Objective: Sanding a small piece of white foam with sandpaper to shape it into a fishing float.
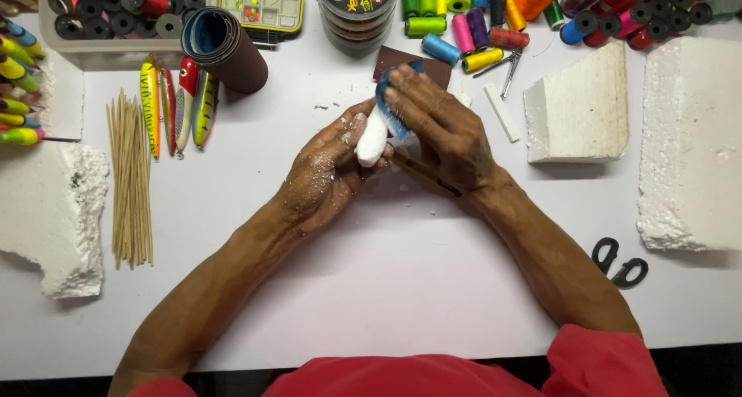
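Note:
My left hand (325,169), dusted with white crumbs, grips a small white foam piece (372,142) shaped like a rounded stick. My right hand (440,126) presses a folded blue-backed sheet of sandpaper (393,107) against the upper end of the foam piece. Both hands meet above the middle of the white table (386,289). A thin wooden stick (425,173) runs under my right palm. A brown sandpaper sheet (437,68) lies just behind my hands.
Foam blocks lie at right (580,107), far right (692,146) and left (50,211). Bamboo skewers (130,180), painted fishing lures (178,103), a sandpaper roll (228,49), thread spools (479,26), a white stick (502,112) and black scissors (618,262) surround the hands.

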